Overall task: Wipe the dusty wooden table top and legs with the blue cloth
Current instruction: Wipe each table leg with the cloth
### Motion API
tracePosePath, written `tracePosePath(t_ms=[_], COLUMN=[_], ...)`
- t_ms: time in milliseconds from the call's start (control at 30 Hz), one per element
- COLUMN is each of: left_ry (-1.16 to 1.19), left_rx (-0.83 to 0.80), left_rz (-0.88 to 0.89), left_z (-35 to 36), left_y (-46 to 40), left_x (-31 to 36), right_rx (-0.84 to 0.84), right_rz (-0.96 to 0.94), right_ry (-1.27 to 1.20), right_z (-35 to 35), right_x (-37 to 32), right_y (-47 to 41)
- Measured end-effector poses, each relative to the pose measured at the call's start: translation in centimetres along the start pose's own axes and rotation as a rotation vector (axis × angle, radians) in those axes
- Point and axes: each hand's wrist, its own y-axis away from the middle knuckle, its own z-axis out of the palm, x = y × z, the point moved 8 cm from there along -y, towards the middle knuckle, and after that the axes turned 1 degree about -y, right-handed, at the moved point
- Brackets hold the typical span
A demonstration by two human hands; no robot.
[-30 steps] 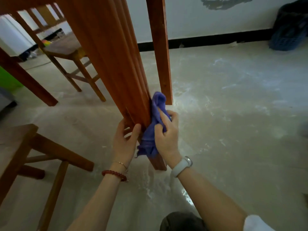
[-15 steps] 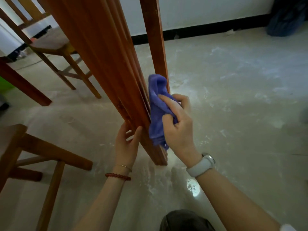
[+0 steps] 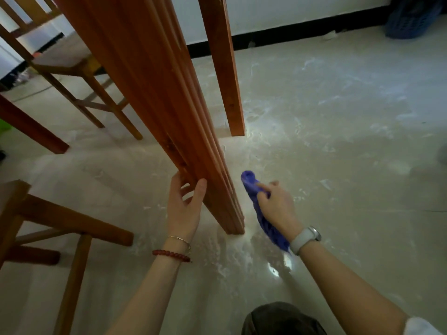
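I look down at a grooved orange-brown table leg [image 3: 169, 112] slanting to the dusty floor. My left hand [image 3: 185, 206] rests on its lower left side, thumb and fingers around the edge. My right hand [image 3: 275, 204] holds the blue cloth [image 3: 260, 211], which hangs bunched under the palm. Cloth and hand are a short way right of the leg, apart from it. A second table leg [image 3: 225, 68] stands behind.
A wooden stool [image 3: 55, 221] stands at the lower left, and a wooden chair [image 3: 79, 76] at the upper left. A dark blue basket [image 3: 411, 15] sits by the wall at the top right. White dust streaks the grey floor [image 3: 338, 141].
My right hand has pulled the cloth off the leg and dropped down to the right. The left hand has stayed on the leg.
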Motion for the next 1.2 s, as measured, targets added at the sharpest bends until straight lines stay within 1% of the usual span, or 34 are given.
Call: tracePosePath(t_ms=[33,67,100,133,167,200,233,267,300,333,367,400,433,467,500,567,633,667,700,733,833,900,967,1033,1100,1200], left_ry=[-0.004,-0.006,-0.011,-0.015,-0.014,-0.014,-0.015,-0.019,-0.027,-0.043,-0.059,-0.078,-0.094,-0.115,-0.145,-0.271,-0.493,-0.618,-0.723,-0.796,-0.883,-0.874,-0.891,-0.906,-0.913,-0.857], left_rx=[-0.004,-0.008,-0.010,-0.009,-0.004,-0.009,-0.022,-0.039,-0.051,-0.060,-0.068,-0.078,-0.091,-0.104,-0.118,-0.176,-0.288,-0.360,-0.426,-0.483,-0.607,-0.602,-0.573,-0.575,-0.583,-0.568], left_rz=[-0.007,-0.020,-0.031,-0.038,-0.041,-0.050,-0.065,-0.080,-0.092,-0.103,-0.110,-0.115,-0.121,-0.135,-0.163,-0.281,-0.443,-0.490,-0.483,-0.437,-0.254,-0.177,-0.051,0.026,0.013,-0.077], left_z=[0.2,0.3,0.5,0.7,0.8,1.0,1.3,1.5,1.7,1.8,1.9,2.1,2.2,2.4,2.5,2.8,2.8,2.7,2.8,2.9,3.4,2.8,1.9,0.8,-0.1,-1.8], left_y=[-0.1,-0.1,-0.1,0.0,0.1,0.1,0.3,0.3,0.3,0.3,0.2,0.2,0.2,0.2,0.4,1.0,2.5,3.5,4.5,5.6,8.9,10.6,12.2,14.0,15.4,16.4], left_x=[-0.4,-1.0,-1.7,-2.4,-3.2,-4.0,-4.7,-5.3,-5.7,-6.0,-6.2,-6.3,-6.4,-6.6,-6.9,-7.5,-7.3,-6.4,-4.9,-2.9,4.1,10.0,16.2,21.4,25.0,29.9], right_rx=[0.143,0.257,0.339,0.381,0.373,0.344,0.287,0.215,0.117,-0.039,-0.241,-0.436,-0.576,-0.637,-0.622,-0.537,-0.431,-0.390,-0.367,-0.349,-0.268,-0.154,-0.037,0.040,0.085,0.108], right_rz=[-0.088,-0.217,-0.352,-0.474,-0.555,-0.563,-0.470,-0.306,-0.135,0.027,0.154,0.226,0.277,0.312,0.324,0.334,0.355,0.364,0.390,0.416,0.483,0.481,0.511,0.531,0.519,0.542], right_ry=[-0.157,-0.308,-0.397,-0.430,-0.410,-0.394,-0.396,-0.409,-0.373,-0.278,-0.127,0.018,0.113,0.129,0.097,0.053,-0.005,-0.034,-0.050,-0.073,-0.123,-0.160,-0.182,-0.192,-0.174,-0.126], right_z=[-1.5,-2.7,-3.5,-3.3,-2.1,-0.4,1.6,3.7,5.6,7.8,10.0,11.5,12.1,12.0,11.2,8.4,4.3,2.1,-0.2,-2.3,-8.9,-14.2,-19.4,-24.3,-28.5,-34.5], right_x=[-1.6,-3.5,-5.5,-6.9,-7.7,-7.3,-5.8,-3.3,-0.4,2.8,5.8,8.1,9.5,10.2,10.1,8.9,6.7,5.4,4.1,3.0,-0.5,-3.8,-7.0,-10.6,-14.2,-18.8], right_y=[0.3,0.9,1.9,2.8,3.5,3.8,3.5,2.9,2.2,1.8,1.8,2.4,3.3,4.1,4.8,5.8,7.1,7.8,8.7,9.8,13.5,15.7,18.0,20.0,21.2,22.3])
